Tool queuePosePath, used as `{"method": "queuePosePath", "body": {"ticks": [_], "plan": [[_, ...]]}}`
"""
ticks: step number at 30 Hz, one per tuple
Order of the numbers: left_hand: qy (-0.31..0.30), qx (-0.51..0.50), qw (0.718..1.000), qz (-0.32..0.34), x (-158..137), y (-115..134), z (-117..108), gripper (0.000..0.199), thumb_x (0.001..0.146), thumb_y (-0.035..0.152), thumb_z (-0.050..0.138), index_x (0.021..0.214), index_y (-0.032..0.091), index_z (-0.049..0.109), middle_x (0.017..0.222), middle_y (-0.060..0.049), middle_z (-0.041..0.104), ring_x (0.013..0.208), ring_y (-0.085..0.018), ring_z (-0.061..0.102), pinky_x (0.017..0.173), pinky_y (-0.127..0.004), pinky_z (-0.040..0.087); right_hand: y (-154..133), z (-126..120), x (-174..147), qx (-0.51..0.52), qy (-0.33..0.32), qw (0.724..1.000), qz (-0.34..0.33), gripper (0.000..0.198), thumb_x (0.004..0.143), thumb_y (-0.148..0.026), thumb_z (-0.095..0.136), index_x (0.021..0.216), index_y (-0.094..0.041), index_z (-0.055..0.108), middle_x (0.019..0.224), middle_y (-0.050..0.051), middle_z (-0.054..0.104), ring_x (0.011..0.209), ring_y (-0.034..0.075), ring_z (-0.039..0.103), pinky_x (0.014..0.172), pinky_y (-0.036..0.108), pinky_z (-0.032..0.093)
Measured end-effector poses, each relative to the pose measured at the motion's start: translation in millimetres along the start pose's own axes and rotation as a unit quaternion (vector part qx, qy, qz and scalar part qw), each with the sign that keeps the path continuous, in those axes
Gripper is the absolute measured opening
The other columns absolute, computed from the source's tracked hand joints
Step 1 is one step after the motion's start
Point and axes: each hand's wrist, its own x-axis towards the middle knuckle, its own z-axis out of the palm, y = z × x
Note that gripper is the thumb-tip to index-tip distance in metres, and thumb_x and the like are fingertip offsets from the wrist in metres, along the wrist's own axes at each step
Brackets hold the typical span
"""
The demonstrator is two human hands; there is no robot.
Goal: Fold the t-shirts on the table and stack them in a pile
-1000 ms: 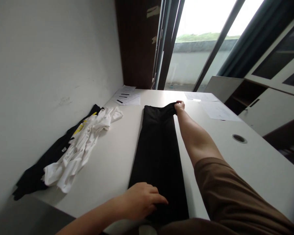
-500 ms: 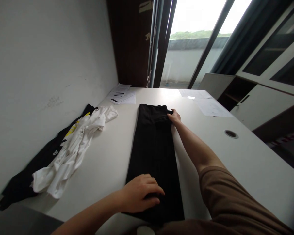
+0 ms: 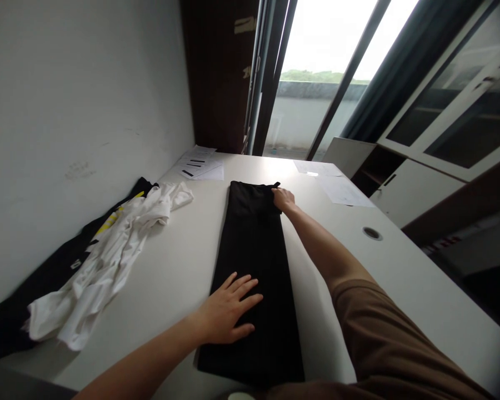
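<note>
A pair of black trousers [image 3: 254, 250], folded lengthwise, stretches across the table from far to near with its waist end farthest from me. My left hand [image 3: 229, 311] lies flat on the lower part of the cloth, fingers spread. At the far right corner of the waist, my right hand [image 3: 283, 198] is closed on the edge of the trousers, and a small dark tip of fabric sticks up beside its fingers. The near end of the garment reaches the front of the table by my body.
To the left, a crumpled white garment [image 3: 112, 266] lies over a black garment [image 3: 37, 294] with yellow marks, along the wall. Papers [image 3: 200, 164] rest at the far left, more sheets [image 3: 344, 190] at the far right. A round cable hole [image 3: 372, 233] is set in the white table [image 3: 325, 244].
My left hand has moved up the trousers and flattened, its fingers now spread. My right hand has shifted its hold at the waist corner, knuckles now up. The view has turned slightly right.
</note>
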Motion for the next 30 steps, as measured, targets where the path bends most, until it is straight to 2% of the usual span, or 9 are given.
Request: {"method": "queuePosePath", "body": {"ticks": [6,11,13,15,17,20,23,26,30], "plan": [[0.001,-0.019,1.0,0.008,-4,-1,-1,0.07,0.096,0.053,0.06,0.157,0.027,0.04,0.168,-0.011,0.027,0.156,-0.032,0.021,0.127,-0.058,0.011,-57,-8,23,0.064,-0.043,0.996,-0.048,0.036,0.085,-0.018,0.069,0.121,-0.019,0.073,0.122,0.016,0.068,0.118,0.033,0.062,0.1,0.041,0.051],[0.002,-0.029,1.0,0.009,-8,-4,-1,0.071,0.093,0.052,0.063,0.156,0.027,0.042,0.168,-0.011,0.029,0.156,-0.033,0.022,0.127,-0.058,0.012,-98,5,26,0.245,-0.071,0.966,-0.049,0.056,0.096,-0.037,0.064,0.147,-0.018,0.053,0.111,0.011,0.071,0.092,0.023,0.071,0.087,0.038,0.058],[0.005,-0.033,0.999,0.007,-9,-5,-1,0.071,0.093,0.052,0.065,0.155,0.027,0.042,0.167,-0.01,0.03,0.155,-0.033,0.023,0.127,-0.057,0.013,-107,12,17,0.283,-0.034,0.957,-0.055,0.052,0.097,-0.036,0.061,0.146,-0.019,0.055,0.121,0.011,0.069,0.097,0.023,0.07,0.092,0.038,0.056],[0.008,-0.037,0.999,0.006,-11,-6,-1,0.071,0.092,0.051,0.065,0.155,0.028,0.042,0.167,-0.01,0.03,0.155,-0.032,0.024,0.127,-0.057,0.014,-110,21,2,0.235,0.033,0.97,-0.061,0.04,0.098,-0.033,0.058,0.136,-0.021,0.063,0.132,0.011,0.063,0.111,0.025,0.066,0.1,0.038,0.052],[0.011,-0.04,0.999,0.006,-11,-7,-1,0.071,0.093,0.052,0.065,0.156,0.028,0.041,0.167,-0.01,0.031,0.155,-0.032,0.024,0.127,-0.057,0.014,-108,32,-18,0.176,0.063,0.981,-0.059,0.038,0.1,-0.035,0.054,0.133,-0.022,0.064,0.136,0.011,0.061,0.118,0.027,0.061,0.102,0.038,0.049],[0.011,-0.042,0.999,0.01,-12,-10,1,0.071,0.094,0.054,0.063,0.156,0.028,0.041,0.167,-0.01,0.031,0.155,-0.032,0.024,0.127,-0.057,0.014,-100,49,-51,0.112,0.042,0.989,-0.09,0.052,0.096,-0.044,0.06,0.143,-0.022,0.057,0.14,0.012,0.057,0.128,0.031,0.054,0.106,0.041,0.045],[0.009,-0.042,0.999,0.012,-12,-11,2,0.071,0.095,0.057,0.06,0.156,0.028,0.04,0.167,-0.01,0.03,0.156,-0.032,0.023,0.127,-0.057,0.013,-88,59,-74,0.083,0.082,0.988,-0.105,0.062,0.093,-0.042,0.064,0.149,-0.02,0.05,0.147,0.013,0.052,0.137,0.032,0.043,0.114,0.044,0.036],[0.007,-0.041,0.999,0.009,-12,-11,2,0.07,0.095,0.058,0.058,0.156,0.028,0.04,0.168,-0.009,0.029,0.156,-0.032,0.022,0.128,-0.056,0.013,-74,59,-77,0.081,0.089,0.991,-0.05,0.06,0.091,-0.039,0.064,0.145,-0.018,0.05,0.14,0.015,0.055,0.129,0.032,0.049,0.108,0.041,0.04],[0.005,-0.037,0.999,0.003,-11,-9,2,0.07,0.096,0.058,0.058,0.156,0.028,0.04,0.167,-0.009,0.03,0.156,-0.032,0.023,0.128,-0.057,0.012,-65,49,-66,0.044,0.074,0.996,0.036,0.044,0.095,-0.037,0.059,0.134,-0.017,0.055,0.126,0.017,0.061,0.119,0.033,0.054,0.099,0.042,0.043]]}}
